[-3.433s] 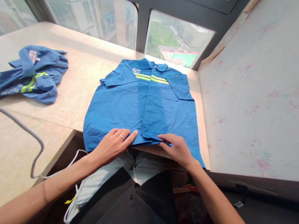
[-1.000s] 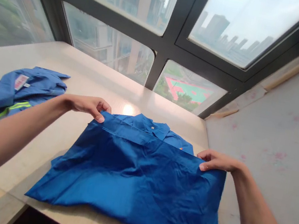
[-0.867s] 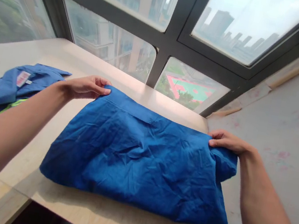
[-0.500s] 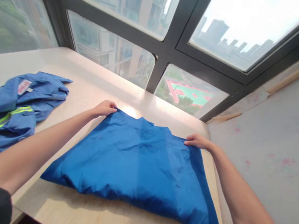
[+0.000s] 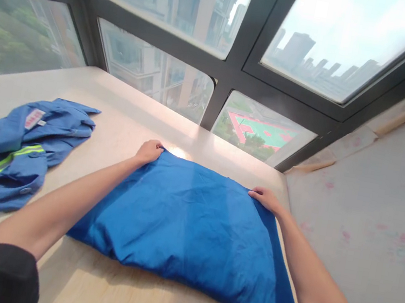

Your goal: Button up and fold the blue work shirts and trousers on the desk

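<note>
- The blue shirt (image 5: pixel 190 222) lies on the tabletop (image 5: pixel 130 295), its near edge puffed.
- Your left hand (image 5: pixel 149 151) pinches the shirt's far edge, fingers closed on cloth.
- Your right hand (image 5: pixel 267 198) pinches that edge farther right, fingers likewise closed.
- A crumpled garment (image 5: pixel 28 152) lies left of the shirt.

Held garment (image 5: pixel 191 217): matt, creased cloth. Crumpled garment (image 5: pixel 12 133): matt cloth. Bench (image 5: pixel 127 107): smooth, wood-grained, slightly glossy. Wall (image 5: pixel 375 192): matt, papery. Window panes (image 5: pixel 332 38): glass.
</note>
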Tool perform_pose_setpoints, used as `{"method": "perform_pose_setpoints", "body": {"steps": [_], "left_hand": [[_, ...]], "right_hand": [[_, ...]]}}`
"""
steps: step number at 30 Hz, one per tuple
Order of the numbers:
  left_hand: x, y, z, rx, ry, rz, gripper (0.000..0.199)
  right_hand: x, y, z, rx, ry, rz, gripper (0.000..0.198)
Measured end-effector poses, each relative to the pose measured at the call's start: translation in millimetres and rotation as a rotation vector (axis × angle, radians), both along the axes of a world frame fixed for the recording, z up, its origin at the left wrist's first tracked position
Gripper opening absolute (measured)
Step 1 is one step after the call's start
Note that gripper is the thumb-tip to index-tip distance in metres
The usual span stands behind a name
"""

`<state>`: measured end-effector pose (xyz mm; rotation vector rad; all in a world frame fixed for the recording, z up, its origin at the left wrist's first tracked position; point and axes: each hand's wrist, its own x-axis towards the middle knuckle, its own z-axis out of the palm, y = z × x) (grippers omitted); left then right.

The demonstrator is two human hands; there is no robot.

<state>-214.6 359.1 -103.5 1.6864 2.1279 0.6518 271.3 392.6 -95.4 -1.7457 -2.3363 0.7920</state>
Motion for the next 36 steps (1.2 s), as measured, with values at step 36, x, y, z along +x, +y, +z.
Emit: {"method": "perform_pose_setpoints", "body": {"steps": [36], "left_hand": [[-0.9,-45.7,-42.3,0.188,0.275,-0.509,0.066]], "right_hand": [[2.1,-93.8,-66.7,0.512,-0.111,-0.088,0.052]]}}
